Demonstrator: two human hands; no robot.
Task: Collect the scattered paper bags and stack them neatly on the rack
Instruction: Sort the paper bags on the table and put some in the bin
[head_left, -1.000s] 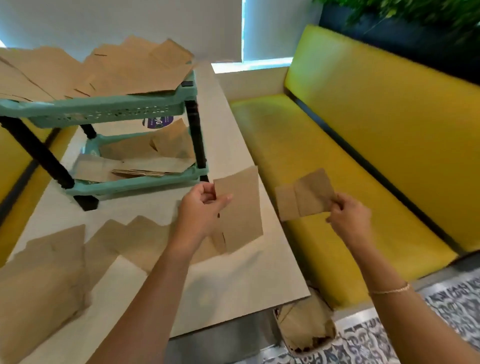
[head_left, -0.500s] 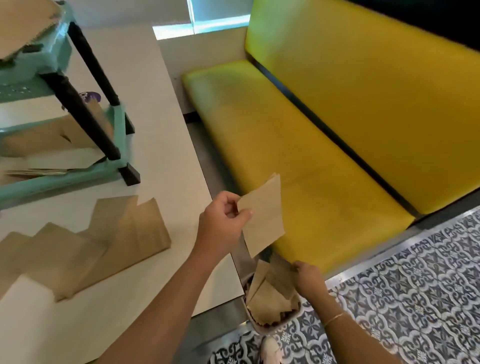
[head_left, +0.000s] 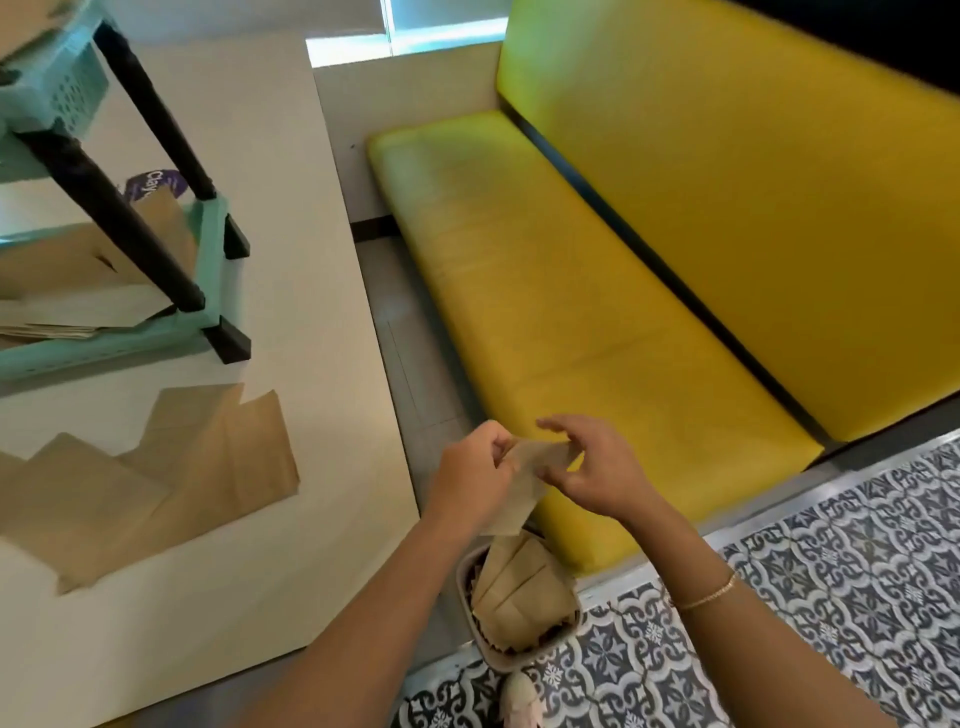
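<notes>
My left hand (head_left: 470, 470) pinches a thin, flat brown paper bag (head_left: 519, 486) by its upper edge, thumb and curled fingers closed on it, just off the counter's (head_left: 291, 291) corner and above the gap beside the yellow bench seat (head_left: 571, 322). My right hand (head_left: 597, 470) meets the same bag from the other side, its lower fingers touching the paper while the upper ones spread loose; I cannot tell whether it truly grips. The bag hangs limp and slightly curled, light enough that I judge a weak pinch could let it slip to the floor. Directly below sits a small pale basket (head_left: 470, 618) on the patterned blue-and-white tiled floor (head_left: 857, 571), holding more folded brown bags (head_left: 524, 592) standing on edge, so a dropped one might land back among them. On the smooth white counter lies a fanned, overlapping spread of flat bags (head_left: 171, 483), easily skewed by a careless sweep. The mint-green plastic rack (head_left: 208, 249) with black legs stands on the counter well apart from my hands, its lower tray already carrying uneven bags.
</notes>
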